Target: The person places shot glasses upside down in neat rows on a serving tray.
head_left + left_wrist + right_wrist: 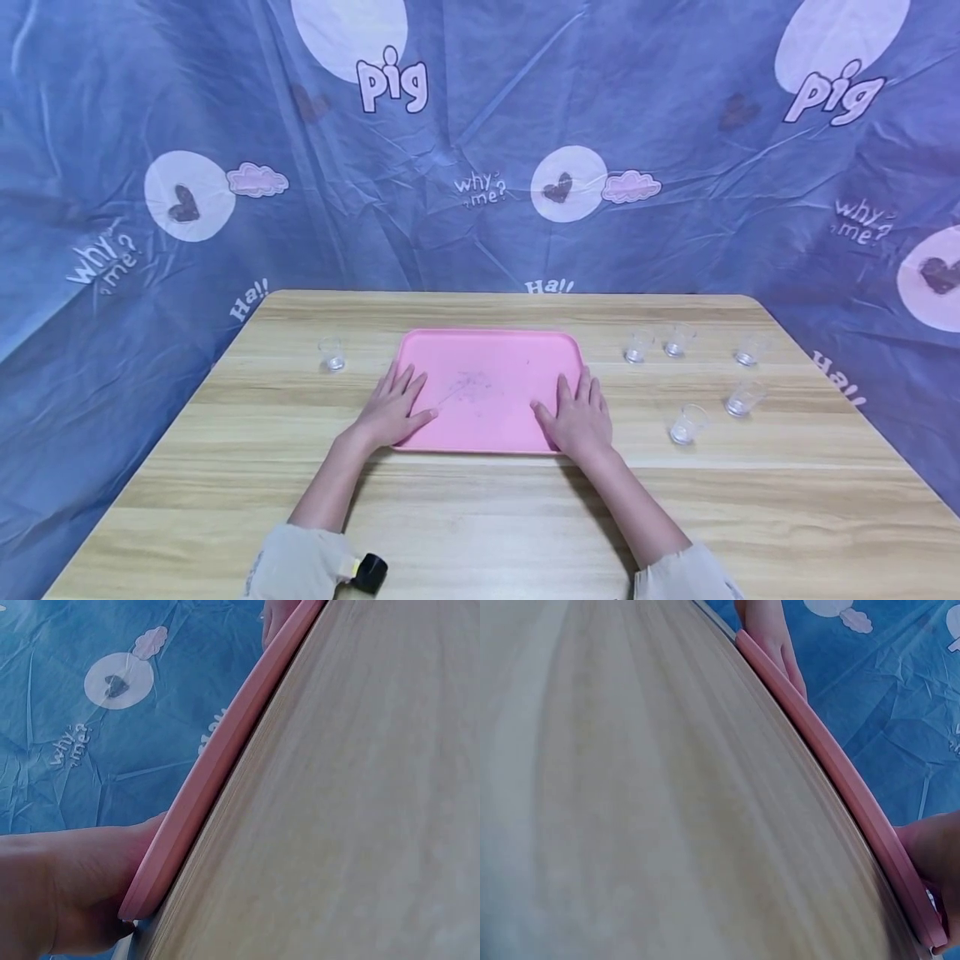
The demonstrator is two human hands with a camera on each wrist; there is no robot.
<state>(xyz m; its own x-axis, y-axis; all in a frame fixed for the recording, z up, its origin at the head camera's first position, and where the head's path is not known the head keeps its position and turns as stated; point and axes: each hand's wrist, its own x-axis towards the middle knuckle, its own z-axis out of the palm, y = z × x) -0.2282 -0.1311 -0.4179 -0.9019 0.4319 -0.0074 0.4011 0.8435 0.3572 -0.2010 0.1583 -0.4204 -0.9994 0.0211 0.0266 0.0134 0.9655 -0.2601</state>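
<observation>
A pink rectangular tray point(480, 350) lies flat on the wooden table, its inner surface marked with faint dark scuffs. My left hand point(393, 408) rests over the tray's left side, fingers spread and thumb pointing inward. On the opposite side my right hand point(581, 421) lies in much the same way, its fingers extended across the rim. Both wrist views show the tray's outer side wall point(202, 780) low against the tabletop, with a hand point(937, 851) at the rim. The undersides of the fingers are hidden.
One small clear glass point(332, 356) stands left of the tray. Several similar glasses stand to the right, the nearest glass point(685, 427) close to my right hand. The wooden table point(480, 517) meets a blue printed cloth point(480, 225) behind.
</observation>
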